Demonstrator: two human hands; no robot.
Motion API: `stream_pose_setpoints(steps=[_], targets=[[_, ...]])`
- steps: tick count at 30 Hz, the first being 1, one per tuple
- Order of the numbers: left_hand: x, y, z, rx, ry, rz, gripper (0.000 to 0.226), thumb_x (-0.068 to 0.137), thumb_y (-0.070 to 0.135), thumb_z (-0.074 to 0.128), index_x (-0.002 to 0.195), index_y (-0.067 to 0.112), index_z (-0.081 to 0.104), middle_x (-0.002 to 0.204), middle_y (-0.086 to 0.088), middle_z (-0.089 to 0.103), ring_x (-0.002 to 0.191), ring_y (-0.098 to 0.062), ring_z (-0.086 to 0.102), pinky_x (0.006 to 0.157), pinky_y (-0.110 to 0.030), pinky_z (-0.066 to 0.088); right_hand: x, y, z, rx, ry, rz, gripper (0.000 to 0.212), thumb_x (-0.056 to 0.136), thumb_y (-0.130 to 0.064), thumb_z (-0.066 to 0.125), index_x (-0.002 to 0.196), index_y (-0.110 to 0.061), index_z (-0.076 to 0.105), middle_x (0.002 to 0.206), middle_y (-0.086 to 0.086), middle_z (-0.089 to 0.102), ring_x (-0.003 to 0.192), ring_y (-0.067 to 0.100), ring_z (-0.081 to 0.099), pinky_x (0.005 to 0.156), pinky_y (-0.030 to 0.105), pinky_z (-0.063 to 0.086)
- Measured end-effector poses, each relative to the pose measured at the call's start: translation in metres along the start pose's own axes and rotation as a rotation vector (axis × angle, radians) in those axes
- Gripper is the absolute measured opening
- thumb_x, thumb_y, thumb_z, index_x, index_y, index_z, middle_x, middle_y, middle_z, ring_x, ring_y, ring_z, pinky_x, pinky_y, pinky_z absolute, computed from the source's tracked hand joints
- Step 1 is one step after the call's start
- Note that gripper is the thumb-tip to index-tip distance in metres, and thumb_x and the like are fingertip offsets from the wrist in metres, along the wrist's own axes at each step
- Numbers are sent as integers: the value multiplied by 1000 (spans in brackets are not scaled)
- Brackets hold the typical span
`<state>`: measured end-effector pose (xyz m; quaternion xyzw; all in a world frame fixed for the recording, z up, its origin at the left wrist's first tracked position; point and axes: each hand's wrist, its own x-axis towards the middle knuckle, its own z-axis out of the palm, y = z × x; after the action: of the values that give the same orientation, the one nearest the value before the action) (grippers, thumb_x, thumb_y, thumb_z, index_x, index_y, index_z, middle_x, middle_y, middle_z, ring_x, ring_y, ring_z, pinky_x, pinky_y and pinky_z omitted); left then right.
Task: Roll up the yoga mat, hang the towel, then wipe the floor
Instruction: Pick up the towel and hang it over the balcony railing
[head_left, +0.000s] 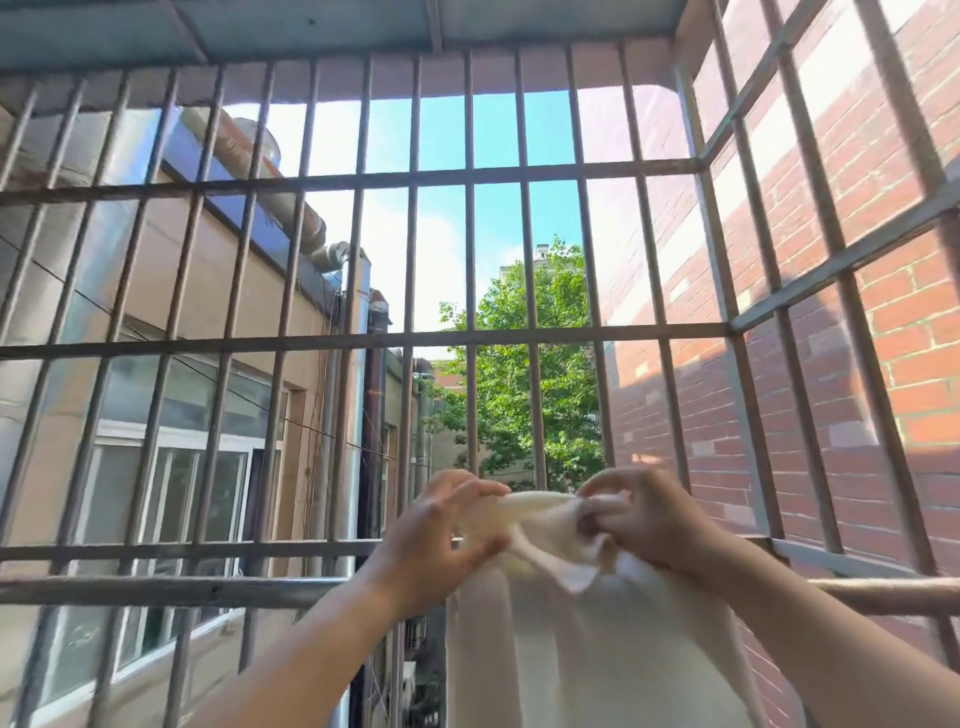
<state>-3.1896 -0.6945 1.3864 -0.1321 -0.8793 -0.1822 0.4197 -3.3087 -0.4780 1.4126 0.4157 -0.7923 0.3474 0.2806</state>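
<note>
A cream-white towel (582, 644) hangs down in front of a horizontal metal rail (156, 590) of a window cage. Its top edge is bunched between my two hands, just above the rail. My left hand (441, 535) pinches the bunched edge on the left with thumb and fingers. My right hand (639, 514) grips the crumpled top corner on the right, fingers curled into the cloth. The towel's lower part runs out of the bottom of the view. No yoga mat or floor is in sight.
Rusty vertical and horizontal bars (470, 338) enclose the space ahead and to the right. Beyond them stand a beige building (156, 364) on the left, a red brick wall (909, 364) on the right and a green tree (519, 374) in the middle.
</note>
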Motion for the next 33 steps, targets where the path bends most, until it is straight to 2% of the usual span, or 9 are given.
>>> stream_pose_setpoints(steps=[4, 6, 8, 13, 17, 21, 25, 29, 33], targets=[[-2, 2, 4, 42, -163, -32, 60, 71, 79, 45, 111, 38, 61, 114, 19, 50, 107, 0, 51, 92, -29, 49, 1, 1, -11, -166, -302, 47, 17, 76, -32, 70, 92, -26, 73, 90, -6, 71, 85, 10, 64, 79, 25, 51], [-3, 4, 8, 59, -244, -75, 53, 75, 75, 45, 108, 37, 63, 111, 20, 52, 105, 0, 53, 96, -32, 46, -3, 1, -19, -106, -256, 28, 9, 75, -32, 71, 84, -30, 72, 88, -8, 71, 83, 8, 65, 80, 27, 52], [-4, 3, 10, 62, -242, -84, 42, 80, 69, 45, 102, 39, 64, 106, 20, 55, 102, -1, 54, 95, -34, 46, -12, -1, -25, -39, -172, -26, 8, 75, -36, 74, 83, -33, 70, 88, -12, 71, 82, 0, 64, 81, 26, 53], [-8, 5, 13, 101, -191, -110, 53, 76, 69, 40, 111, 36, 63, 111, 19, 54, 104, -3, 55, 95, -35, 46, -49, -15, -26, -7, -124, -116, 13, 74, -39, 74, 86, -36, 70, 87, -20, 68, 81, -4, 62, 77, 18, 51], [-17, 10, 13, 200, -3, -10, 56, 73, 73, 40, 113, 39, 59, 115, 16, 52, 104, -5, 54, 88, -32, 49, -65, -7, -18, -139, -91, -146, 23, 72, -45, 74, 92, -34, 70, 96, -18, 66, 88, -3, 57, 81, 14, 44], [-30, 15, 11, 222, 121, 130, 28, 77, 52, 63, 100, 37, 63, 104, 19, 58, 98, -2, 57, 86, -28, 50, -75, 1, -17, -154, -15, -161, 25, 72, -49, 72, 89, -31, 70, 96, -14, 67, 88, 2, 60, 83, 24, 47], [-39, 24, 14, 207, -7, 187, 34, 78, 57, 57, 102, 35, 66, 102, 24, 59, 96, 4, 57, 84, -26, 51, -86, 4, -21, -175, 22, -181, 27, 69, -37, 78, 93, -27, 70, 97, -15, 64, 89, 4, 59, 83, 22, 45], [-39, 24, 20, 175, -5, 191, 23, 81, 35, 69, 104, 34, 67, 103, 22, 62, 97, 3, 58, 86, -25, 49, -91, 8, -27, -146, 56, -183, 21, 69, -28, 80, 89, -25, 73, 90, -14, 66, 81, 3, 60, 78, 19, 46], [-35, 23, 18, 69, 30, 139, 14, 78, 28, 74, 90, 33, 72, 89, 20, 65, 84, 3, 62, 79, -24, 51, -88, 13, -32, -81, 114, -158, 6, 78, -22, 74, 83, -24, 75, 80, -15, 69, 75, 1, 62, 73, 16, 47]])
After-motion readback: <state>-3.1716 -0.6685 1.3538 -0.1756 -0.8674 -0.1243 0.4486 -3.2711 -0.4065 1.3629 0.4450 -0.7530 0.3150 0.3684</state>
